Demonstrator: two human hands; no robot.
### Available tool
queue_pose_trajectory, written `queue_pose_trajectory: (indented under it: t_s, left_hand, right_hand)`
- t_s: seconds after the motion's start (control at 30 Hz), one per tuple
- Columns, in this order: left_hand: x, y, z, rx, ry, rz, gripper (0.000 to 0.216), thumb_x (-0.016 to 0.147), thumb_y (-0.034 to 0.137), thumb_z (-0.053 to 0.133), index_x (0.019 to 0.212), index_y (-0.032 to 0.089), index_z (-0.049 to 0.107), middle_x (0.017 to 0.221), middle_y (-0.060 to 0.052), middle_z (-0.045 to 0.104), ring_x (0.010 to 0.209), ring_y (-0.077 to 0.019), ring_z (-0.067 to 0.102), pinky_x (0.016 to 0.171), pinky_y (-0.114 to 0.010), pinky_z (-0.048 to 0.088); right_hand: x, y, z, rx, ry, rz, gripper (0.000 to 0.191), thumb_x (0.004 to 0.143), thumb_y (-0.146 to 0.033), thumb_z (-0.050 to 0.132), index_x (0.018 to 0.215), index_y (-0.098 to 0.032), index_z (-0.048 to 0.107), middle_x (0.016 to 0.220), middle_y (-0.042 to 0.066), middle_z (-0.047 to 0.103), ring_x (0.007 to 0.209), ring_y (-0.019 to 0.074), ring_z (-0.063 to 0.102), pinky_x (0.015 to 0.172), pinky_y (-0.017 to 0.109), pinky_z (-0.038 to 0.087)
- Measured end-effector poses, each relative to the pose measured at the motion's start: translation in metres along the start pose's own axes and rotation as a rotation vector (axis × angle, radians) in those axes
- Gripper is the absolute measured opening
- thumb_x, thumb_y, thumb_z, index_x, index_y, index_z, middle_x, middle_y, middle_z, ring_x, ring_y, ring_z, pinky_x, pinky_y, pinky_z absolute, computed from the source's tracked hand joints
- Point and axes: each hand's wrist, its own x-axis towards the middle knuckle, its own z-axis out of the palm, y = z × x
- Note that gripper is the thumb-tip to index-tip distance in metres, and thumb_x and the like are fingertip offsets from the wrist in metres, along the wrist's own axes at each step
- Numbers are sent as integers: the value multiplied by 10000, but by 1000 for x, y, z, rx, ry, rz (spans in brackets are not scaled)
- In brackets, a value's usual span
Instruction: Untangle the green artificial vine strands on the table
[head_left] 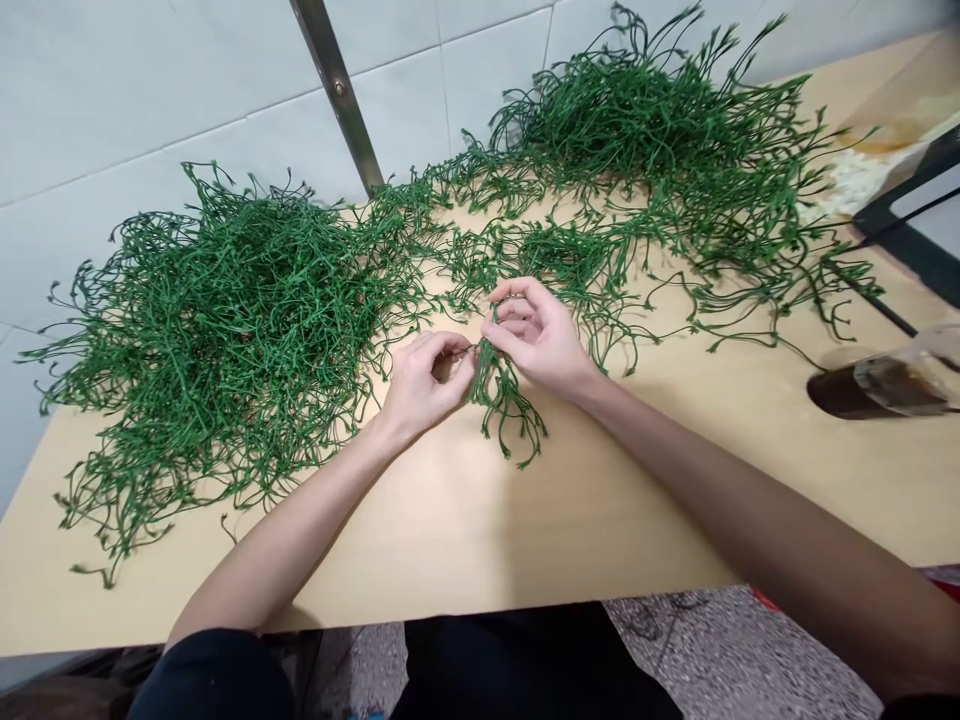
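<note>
At centre frame, on the pale desk (pixel 465 520), a small green sprig (pixel 504 395) caught between both hands. Left hand (pixel 424 385) curled tight, thumb and forefinger pinching the sprig's top end; right hand (pixel 536 335) cupped loosely above it, fingertips touching the same top end, other fingers spread and relaxed. Sprig hanging down and fanning out toward lower centre, tips resting on the desk. Probably very light, thin and springy like moulded plastic: bends rather than snaps, though the fine hooked tips likely snag on neighbouring strands. Best taken at the bunched stem end, where the strands join, not by the loose tips. Left of frame, a big tangled pile (pixel 217 330) of the same green strands, well apart from the hands. Upper right, a second heap (pixel 652 130), with stray strands trailing down to just behind the right hand. Far right, a dark cup (pixel 870 388) lying on its side in clear wrapping, near the desk edge. Upper right corner, a clear bag (pixel 885 140) with pale contents, too blurred to identify. Behind the desk, a tiled wall (pixel 112 90).
</note>
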Motion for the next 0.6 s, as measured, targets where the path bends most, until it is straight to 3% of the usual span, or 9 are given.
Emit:
queue_pose_trajectory:
  t_s: [0.23, 0.37, 0.6]
  left_hand:
    - [0, 2, -1, -67, -14, -81, 119, 881, 216, 572, 895, 184, 685, 790, -24, 722, 624, -119, 603, 614, -227, 466]
    - [2, 1, -2, -42, -4, -32, 150, 863, 209, 585, 823, 186, 727, 823, -43, 752, 696, -147, 662, 692, -256, 511]
    - [0, -4, 1, -39, 0, 117, 154, 812, 257, 666, 914, 182, 754, 914, -68, 758, 781, -164, 685, 751, -283, 557]
  right_hand:
    - [2, 3, -1, -7, -26, -6, 339, 744, -344, 753, 958, -252, 507, 799, -19, 558, 674, 124, 571, 655, 270, 501]
    - [3, 4, -3, 15, -14, 14, 376, 719, -376, 777, 952, -260, 506, 790, -23, 560, 630, 120, 557, 622, 274, 502]
    - [6, 4, -7, 40, -7, 40, 411, 689, -392, 805, 956, -258, 521, 786, -25, 575, 648, 125, 575, 675, 294, 542]
